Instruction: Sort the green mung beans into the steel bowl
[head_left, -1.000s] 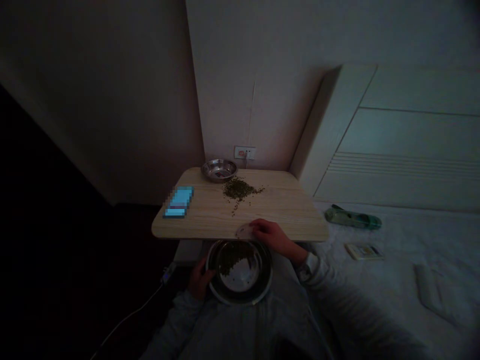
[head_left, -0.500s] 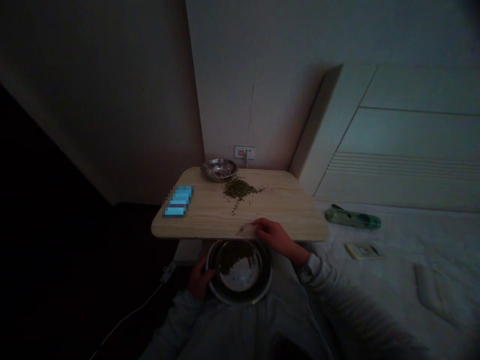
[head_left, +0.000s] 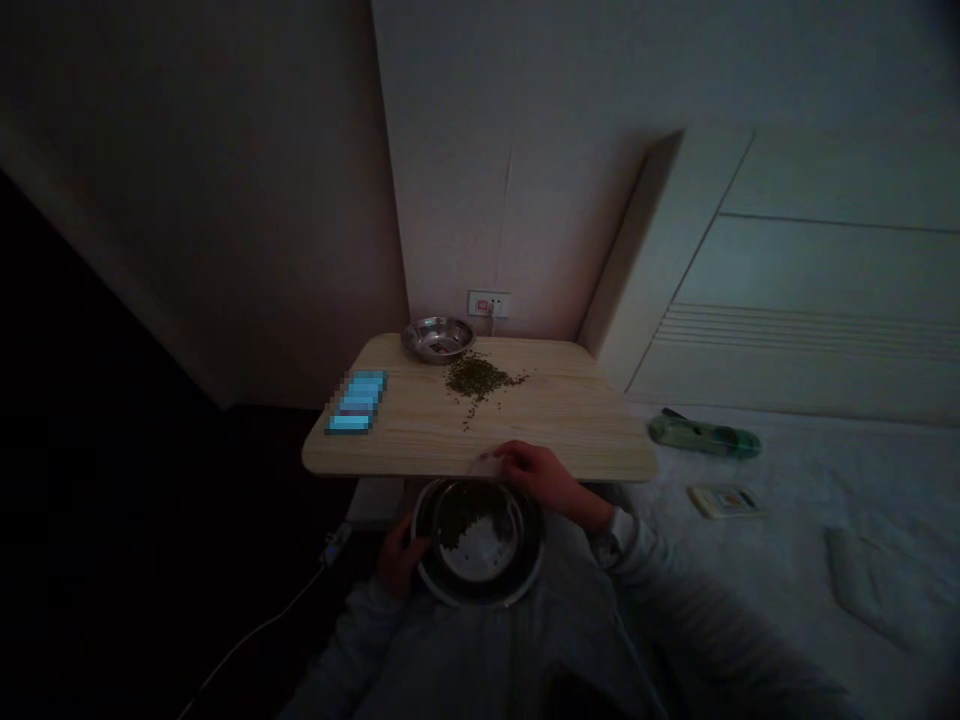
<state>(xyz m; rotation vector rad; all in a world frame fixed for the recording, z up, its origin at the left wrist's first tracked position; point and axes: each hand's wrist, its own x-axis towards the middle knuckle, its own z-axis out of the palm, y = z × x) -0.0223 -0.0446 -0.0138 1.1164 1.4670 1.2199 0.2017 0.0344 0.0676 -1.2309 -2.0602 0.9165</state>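
My left hand (head_left: 401, 560) grips the left rim of a steel bowl (head_left: 480, 597) on my lap, just below the table's front edge. Small dark-green beans (head_left: 457, 515) cover the upper left of its bottom. At that edge, right above the bowl, my right hand (head_left: 532, 468) pinches a thin, pale, flat piece (head_left: 487, 464) against the tabletop; its exact kind is too blurred to tell. Farther back on the wooden table (head_left: 570, 410) lies a loose heap of the same green beans (head_left: 476, 378), with a few strays trailing toward me.
A second, shallow steel bowl (head_left: 439, 341) stands behind the heap. A lit phone (head_left: 357, 403) lies at the table's left. On the bed to the right are a green see-through package (head_left: 705, 437) and a small pale box (head_left: 726, 501). A white cable (head_left: 255, 632) runs at lower left.
My right hand has shifted only slightly at the table edge, and the pale piece shows at a changed angle. My left hand, the bowls and the bean heap look the same.
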